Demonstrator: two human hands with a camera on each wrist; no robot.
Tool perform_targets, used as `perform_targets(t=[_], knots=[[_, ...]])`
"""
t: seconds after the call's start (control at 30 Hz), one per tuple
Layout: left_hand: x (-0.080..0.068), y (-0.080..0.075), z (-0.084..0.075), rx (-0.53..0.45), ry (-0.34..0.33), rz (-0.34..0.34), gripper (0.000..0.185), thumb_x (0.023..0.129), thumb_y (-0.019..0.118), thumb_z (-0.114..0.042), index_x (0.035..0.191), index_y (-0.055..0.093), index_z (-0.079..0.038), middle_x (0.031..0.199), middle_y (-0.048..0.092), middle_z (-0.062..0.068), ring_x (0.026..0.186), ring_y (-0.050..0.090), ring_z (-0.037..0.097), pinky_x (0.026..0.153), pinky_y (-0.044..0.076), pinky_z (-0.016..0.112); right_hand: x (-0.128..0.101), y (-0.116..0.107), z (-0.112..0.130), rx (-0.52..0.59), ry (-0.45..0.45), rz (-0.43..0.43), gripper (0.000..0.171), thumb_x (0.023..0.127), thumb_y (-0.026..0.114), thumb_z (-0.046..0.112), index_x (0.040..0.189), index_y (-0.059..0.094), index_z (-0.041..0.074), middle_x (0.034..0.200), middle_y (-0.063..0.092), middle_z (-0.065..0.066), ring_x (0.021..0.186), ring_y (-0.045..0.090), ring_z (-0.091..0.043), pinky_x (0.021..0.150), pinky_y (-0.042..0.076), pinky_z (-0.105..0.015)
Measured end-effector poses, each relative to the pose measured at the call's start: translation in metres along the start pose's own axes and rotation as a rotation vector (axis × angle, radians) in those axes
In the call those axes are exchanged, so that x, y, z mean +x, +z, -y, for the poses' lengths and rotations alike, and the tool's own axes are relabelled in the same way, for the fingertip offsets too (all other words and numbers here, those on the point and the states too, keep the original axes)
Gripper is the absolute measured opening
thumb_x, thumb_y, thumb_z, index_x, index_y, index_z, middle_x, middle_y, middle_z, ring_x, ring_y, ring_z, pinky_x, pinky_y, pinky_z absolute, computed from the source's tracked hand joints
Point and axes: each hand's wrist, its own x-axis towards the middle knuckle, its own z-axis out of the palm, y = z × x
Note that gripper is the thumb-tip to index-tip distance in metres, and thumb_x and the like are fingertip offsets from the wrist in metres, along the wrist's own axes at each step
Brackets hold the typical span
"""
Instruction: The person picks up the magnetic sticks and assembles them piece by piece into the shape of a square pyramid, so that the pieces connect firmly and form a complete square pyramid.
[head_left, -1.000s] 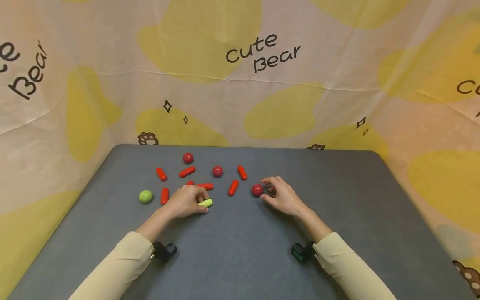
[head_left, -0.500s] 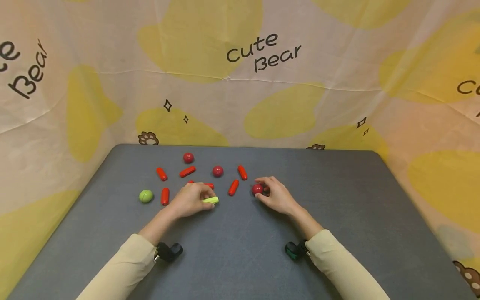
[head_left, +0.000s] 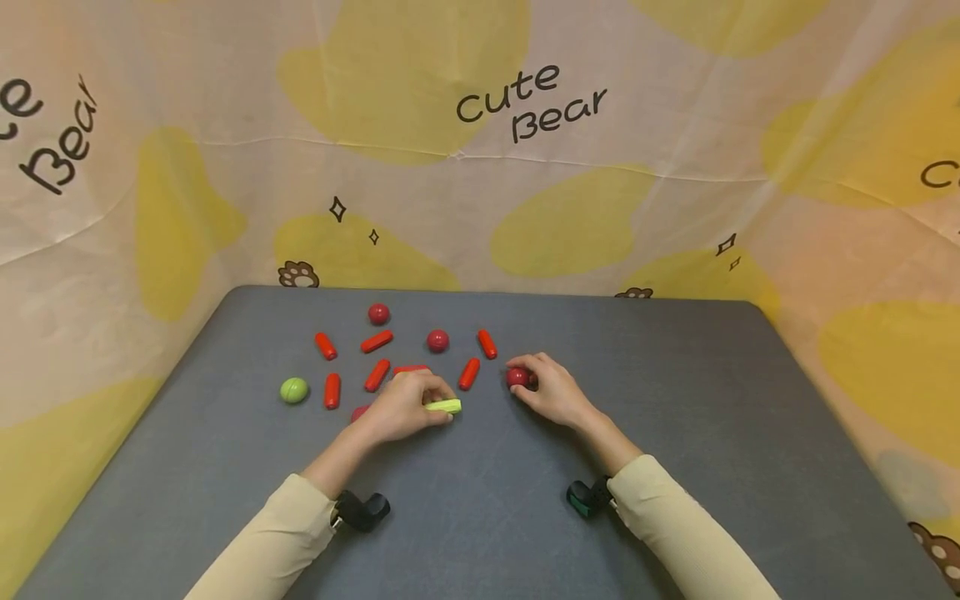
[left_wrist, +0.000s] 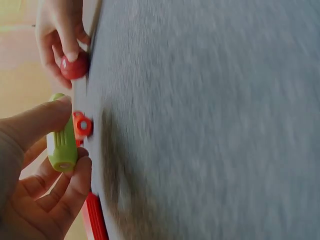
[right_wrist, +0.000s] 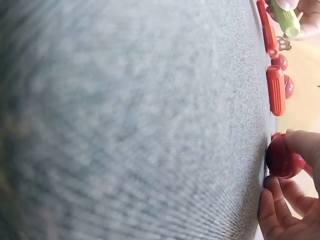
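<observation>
My left hand (head_left: 408, 406) pinches a light green ribbed rod (left_wrist: 63, 142) between thumb and fingers, held above the table. In the head view the green rod (head_left: 446, 406) points to the right. My right hand (head_left: 555, 392) has thumb and fingers round a dark red ball (head_left: 517, 377) at the right end of the group. The right wrist view shows this ball (right_wrist: 283, 157) low at the table surface; whether it touches cannot be told. A red rod (head_left: 410, 368) is partly hidden behind my left hand, and a pinkish-red thing (head_left: 359, 412) peeks out beside that wrist.
Several red rods (head_left: 377, 375) lie scattered on the grey table (head_left: 712, 433). Two red balls (head_left: 378, 313) rest towards the back, one of them nearer the middle. A green ball (head_left: 294, 390) sits at the left. A printed cloth (head_left: 562, 225) rises behind the table's far edge.
My left hand has moved right with the green rod, uncovering a red rod and the pinkish-red thing. My right hand has come in from the right and taken hold of the red ball.
</observation>
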Motion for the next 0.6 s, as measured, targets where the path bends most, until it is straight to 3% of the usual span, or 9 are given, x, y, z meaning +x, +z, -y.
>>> perform_targets(t=[0.6], knots=[[0.015, 0.021, -0.018, 0.003, -0.025, 0.013, 0.016, 0.071, 0.077, -0.014, 0.085, 0.070, -0.016, 0.074, 0.057, -0.006, 0.067, 0.051, 0.006, 0.061, 0.041, 0.023, -0.010, -0.008, 0.000, -0.011, 0.026, 0.009, 0.031, 0.080, 0.070, 0.015, 0.109, 0.061, 0.010, 0.099, 0.061, -0.007, 0.083, 0.055, -0.017, 0.073, 0.046, -0.034]])
